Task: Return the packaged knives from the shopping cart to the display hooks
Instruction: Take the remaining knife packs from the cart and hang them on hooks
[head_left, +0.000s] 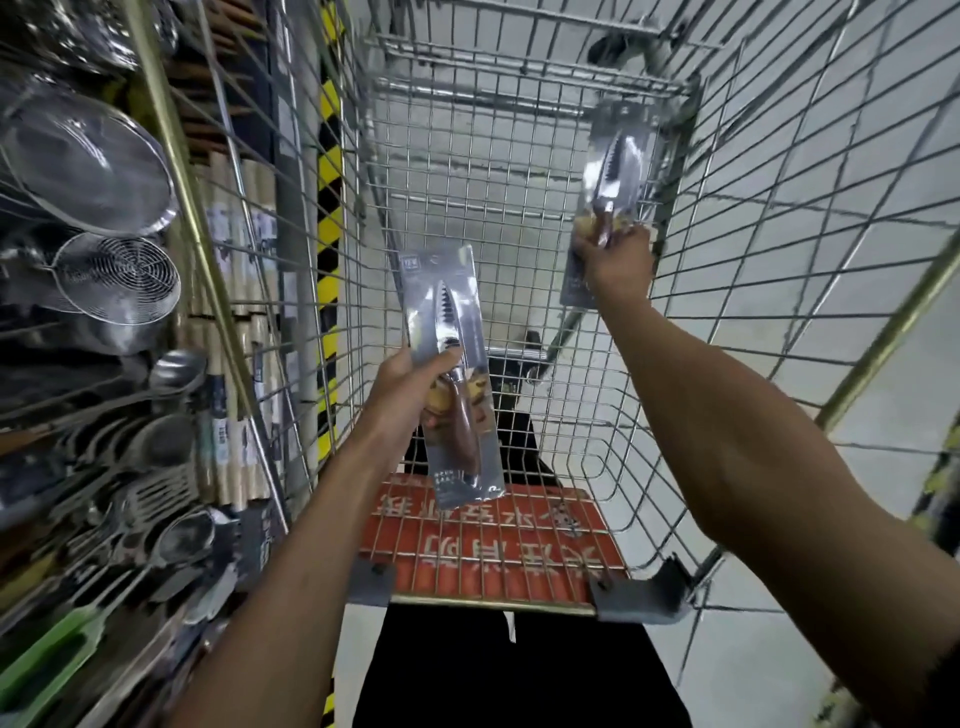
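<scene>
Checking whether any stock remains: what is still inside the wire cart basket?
The wire shopping cart basket shows only bare mesh inside; both clear-packaged wooden-handled knives are held above it, one in the left hand, one in the right hand. The forearms hide some mesh.

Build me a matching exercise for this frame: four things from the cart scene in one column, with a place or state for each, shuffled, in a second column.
Things:
1. near knife package
2. far knife package
3. red sign panel
4. wire strainers

Places or states:
A. hanging on the rack beside the cart
B. held in the left hand
C. lying flat on the cart's near end, under wire
D. gripped by the right hand, deeper in the shopping cart

Pairs: 1-B, 2-D, 3-C, 4-A
</scene>
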